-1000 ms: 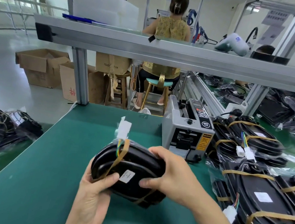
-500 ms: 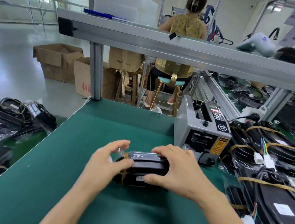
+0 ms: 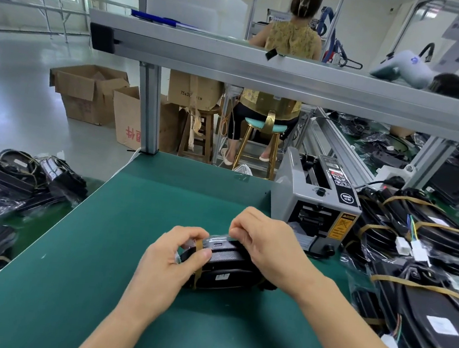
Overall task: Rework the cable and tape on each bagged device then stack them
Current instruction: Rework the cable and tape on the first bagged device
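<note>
Green bench mat (image 3: 75, 265), factory floor behind w/ cardboard boxes (image 3: 89, 92). Bagged device (image 3: 223, 267) stands on edge at mat center. Left hand (image 3: 173, 256) pinches its left end at the tan tape band (image 3: 198, 259); right hand (image 3: 266, 241) pinches the clear bag along the top edge. Tape dispenser (image 3: 313, 203) just behind-right; taped devices (image 3: 424, 282) piled at right.

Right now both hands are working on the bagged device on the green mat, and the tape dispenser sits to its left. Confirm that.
Not quite. Both the left hand and the right hand do grip the bagged device on the green mat, but the head view shows the tape dispenser on its right, not its left.
</note>
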A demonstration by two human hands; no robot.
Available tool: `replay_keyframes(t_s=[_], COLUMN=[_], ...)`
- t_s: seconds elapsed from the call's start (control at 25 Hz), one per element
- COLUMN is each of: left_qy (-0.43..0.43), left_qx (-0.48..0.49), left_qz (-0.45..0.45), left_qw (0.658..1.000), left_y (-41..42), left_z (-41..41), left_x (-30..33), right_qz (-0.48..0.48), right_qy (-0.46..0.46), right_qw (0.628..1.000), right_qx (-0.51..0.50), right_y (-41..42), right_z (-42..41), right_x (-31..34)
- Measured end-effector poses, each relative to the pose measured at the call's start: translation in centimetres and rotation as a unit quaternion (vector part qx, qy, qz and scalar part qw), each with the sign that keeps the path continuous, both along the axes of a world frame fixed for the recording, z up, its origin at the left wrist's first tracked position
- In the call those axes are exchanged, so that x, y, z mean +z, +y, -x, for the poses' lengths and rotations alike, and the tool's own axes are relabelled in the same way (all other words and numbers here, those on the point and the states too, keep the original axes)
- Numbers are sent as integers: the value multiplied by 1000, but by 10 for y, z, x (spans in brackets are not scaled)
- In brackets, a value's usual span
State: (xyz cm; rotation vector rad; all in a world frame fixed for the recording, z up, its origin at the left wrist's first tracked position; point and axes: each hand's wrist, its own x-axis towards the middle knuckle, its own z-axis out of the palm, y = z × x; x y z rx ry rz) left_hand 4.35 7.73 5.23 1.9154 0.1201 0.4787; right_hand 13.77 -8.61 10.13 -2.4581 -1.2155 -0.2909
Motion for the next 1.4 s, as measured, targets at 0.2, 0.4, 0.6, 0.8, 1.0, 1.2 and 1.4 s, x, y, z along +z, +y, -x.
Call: replay_keyframes(t_s=[0.2,0.4,0.6,0.8,1.0,1.2,1.4], left_qy=[-4,-19,-53,-74,-67,-56,-65], left_qx=[-53,-119,-55,35,50,56,61], left_qz=[-62,-211,-167,-141,-158,-164,-167], left_qw=[997,970,983,987,984,983,982], left_y=[11,13,8,3,-7,-7,-7], left_z=[1,1,-2,6,11,11,11], left_x=[2,1,0,-7,-8,-10,-11], right_qz=[121,193,-47,-420,-533,-535,-530], right_qy=[168,279,120,183,288,315,334], right_qw=[974,939,984,807,645,629,604], right_qx=[-95,-62,-125,-372,-465,-468,-492], right_y=[23,30,18,-43,-66,-60,-61], right_z=[-11,-24,-9,-7,-52,-78,-89], right_x=[18,39,14,-32,-38,-35,-34])
